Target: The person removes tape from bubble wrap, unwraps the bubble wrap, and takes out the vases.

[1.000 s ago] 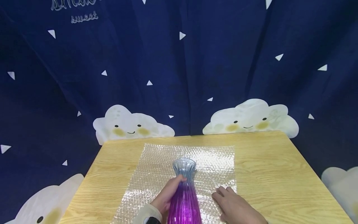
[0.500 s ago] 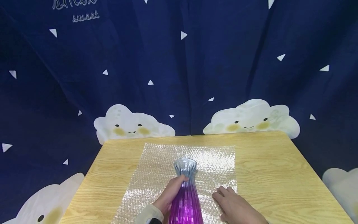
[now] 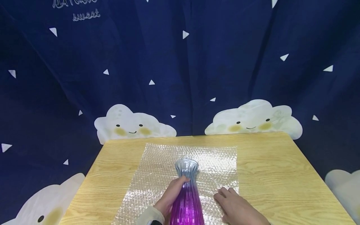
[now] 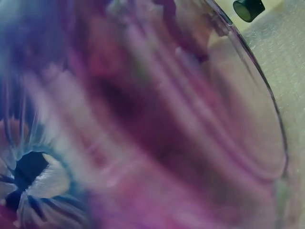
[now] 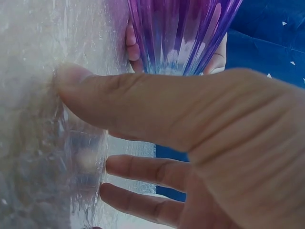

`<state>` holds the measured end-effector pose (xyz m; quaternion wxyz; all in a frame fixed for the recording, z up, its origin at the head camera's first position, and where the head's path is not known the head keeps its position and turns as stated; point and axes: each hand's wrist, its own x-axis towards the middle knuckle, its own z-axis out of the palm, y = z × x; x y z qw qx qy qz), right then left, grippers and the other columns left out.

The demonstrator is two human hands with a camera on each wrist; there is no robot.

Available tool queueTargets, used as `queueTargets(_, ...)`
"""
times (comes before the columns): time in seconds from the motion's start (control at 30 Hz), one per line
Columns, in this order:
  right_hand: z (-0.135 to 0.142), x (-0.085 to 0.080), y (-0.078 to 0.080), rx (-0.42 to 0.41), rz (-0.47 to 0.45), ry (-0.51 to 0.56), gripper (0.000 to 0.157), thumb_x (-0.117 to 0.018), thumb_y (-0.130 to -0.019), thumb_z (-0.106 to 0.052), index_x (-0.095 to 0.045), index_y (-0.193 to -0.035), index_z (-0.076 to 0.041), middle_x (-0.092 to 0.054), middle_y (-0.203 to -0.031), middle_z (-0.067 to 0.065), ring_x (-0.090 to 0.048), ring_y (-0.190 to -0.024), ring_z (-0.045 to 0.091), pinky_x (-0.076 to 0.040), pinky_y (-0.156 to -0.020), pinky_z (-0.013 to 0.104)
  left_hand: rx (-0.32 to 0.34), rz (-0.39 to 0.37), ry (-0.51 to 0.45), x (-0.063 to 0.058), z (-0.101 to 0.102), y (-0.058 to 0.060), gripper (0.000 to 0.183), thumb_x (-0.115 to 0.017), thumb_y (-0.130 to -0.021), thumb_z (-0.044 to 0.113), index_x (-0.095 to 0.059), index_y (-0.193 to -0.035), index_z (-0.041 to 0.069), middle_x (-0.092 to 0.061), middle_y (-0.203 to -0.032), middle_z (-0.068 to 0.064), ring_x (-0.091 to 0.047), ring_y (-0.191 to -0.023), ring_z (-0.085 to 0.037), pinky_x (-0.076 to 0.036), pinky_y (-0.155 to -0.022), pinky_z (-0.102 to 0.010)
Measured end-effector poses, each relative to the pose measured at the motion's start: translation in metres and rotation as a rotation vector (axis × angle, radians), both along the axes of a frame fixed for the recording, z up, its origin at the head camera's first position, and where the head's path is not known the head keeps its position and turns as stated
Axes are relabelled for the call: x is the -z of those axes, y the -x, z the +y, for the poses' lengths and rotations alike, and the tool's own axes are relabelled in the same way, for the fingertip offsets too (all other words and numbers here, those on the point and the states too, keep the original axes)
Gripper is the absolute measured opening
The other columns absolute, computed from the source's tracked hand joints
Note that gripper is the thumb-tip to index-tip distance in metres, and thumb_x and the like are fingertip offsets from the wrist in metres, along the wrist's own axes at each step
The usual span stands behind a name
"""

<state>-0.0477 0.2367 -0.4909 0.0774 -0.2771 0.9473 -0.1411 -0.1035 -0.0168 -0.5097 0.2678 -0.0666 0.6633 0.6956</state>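
Note:
A ribbed glass vase point(image 3: 187, 203), purple with a pale bluish flared mouth, overlaps the bubble wrap point(image 3: 157, 165) in the head view, mouth toward the table's far side. My left hand point(image 3: 172, 192) grips its narrow neck, thumb on top; its other fingers are mostly hidden behind the glass. Blurred purple vase glass point(image 4: 167, 133) fills most of the left wrist view. To the vase's right, my right hand point(image 3: 238, 207) rests on the wrap with fingers extended. In the right wrist view, the thumb and fingertips of that hand point(image 5: 228, 124) touch the clear sheet point(image 5: 28, 119).
A wood-grain table point(image 3: 275, 175) extends on both sides of the wrap. Behind it hangs a dark blue curtain point(image 3: 168, 56) printed with white triangles and smiling clouds. A watch or dark band point(image 3: 155, 222) shows at the left wrist, below a pale sleeve point(image 3: 149, 215).
Vase and left hand have shifted very slightly right in the head view, along with a small shift of the whole scene. Both hands keep the same pose.

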Motion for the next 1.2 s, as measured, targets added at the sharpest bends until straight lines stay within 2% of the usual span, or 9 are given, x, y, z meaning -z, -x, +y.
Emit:
queueTargets(0.1, 0.0009, 0.0002, 0.0012, 0.004, -0.011, 0.011, 0.061, -0.082, -0.061, -0.019, -0.061, -0.118, -0.014, -0.058, -0.109, -0.004, -0.05, -0.089, 0.011, -0.054, -0.069, 0.026, -0.005, -0.003, 0.004, -0.0006, 0.0007, -0.0006, 0.049, -0.057, -0.087, 0.045, -0.052, -0.115, 0.004, -0.064, -0.089, -0.003, -0.067, -0.076, -0.018, -0.062, -0.072, -0.039)
queueTargets(0.27, 0.0011, 0.0007, 0.0012, 0.01, -0.02, 0.02, 0.062, -0.083, -0.061, -0.019, -0.061, -0.119, -0.014, -0.058, -0.111, -0.004, -0.052, -0.091, 0.013, -0.056, -0.069, 0.028, -0.019, -0.006, -0.005, -0.002, 0.0012, -0.0023, 0.051, -0.057, -0.087, 0.045, -0.051, -0.117, 0.005, -0.063, -0.089, -0.003, -0.065, -0.075, -0.017, -0.061, -0.071, -0.037)
queueTargets(0.47, 0.0, 0.0, 0.0, 0.021, -0.032, 0.022, 0.063, -0.084, -0.061, -0.019, -0.061, -0.12, -0.014, -0.059, -0.114, -0.003, -0.052, -0.092, 0.014, -0.057, -0.069, 0.029, -0.007, -0.008, -0.024, -0.0003, -0.0002, -0.0022, 0.05, -0.056, -0.088, 0.045, -0.051, -0.117, 0.005, -0.064, -0.088, -0.002, -0.066, -0.076, -0.017, -0.061, -0.073, -0.037)
queueTargets(0.9, -0.0013, -0.0008, -0.0027, 0.027, -0.026, 0.042, 0.062, -0.085, -0.06, -0.016, -0.062, -0.118, -0.016, -0.057, -0.108, -0.007, -0.048, -0.088, 0.009, -0.052, -0.065, 0.022, 0.014, -0.019, -0.032, 0.0034, -0.0029, -0.0038, 0.052, -0.054, -0.089, 0.047, -0.051, -0.12, 0.005, -0.063, -0.092, -0.003, -0.066, -0.079, -0.018, -0.06, -0.075, -0.038)
queueTargets(1.13, -0.0022, 0.0, -0.0022, 0.031, -0.017, 0.025, 0.063, -0.084, -0.06, -0.016, -0.061, -0.119, -0.015, -0.059, -0.113, -0.003, -0.05, -0.09, 0.012, -0.055, -0.068, 0.026, 0.011, -0.024, -0.028, 0.0044, -0.0039, -0.0034, 0.055, -0.054, -0.088, 0.046, -0.049, -0.123, 0.004, -0.062, -0.096, -0.005, -0.066, -0.083, -0.02, -0.06, -0.077, -0.039)
queueTargets(1.2, -0.0028, -0.0001, -0.0017, 0.033, -0.02, 0.015, 0.063, -0.085, -0.062, -0.02, -0.061, -0.121, -0.014, -0.06, -0.117, 0.0, -0.052, -0.094, 0.014, -0.058, -0.073, 0.03, 0.014, -0.021, -0.031, 0.0039, -0.0043, -0.0029, 0.055, -0.054, -0.088, 0.046, -0.049, -0.124, 0.004, -0.062, -0.096, -0.005, -0.066, -0.083, -0.02, -0.06, -0.077, -0.039)
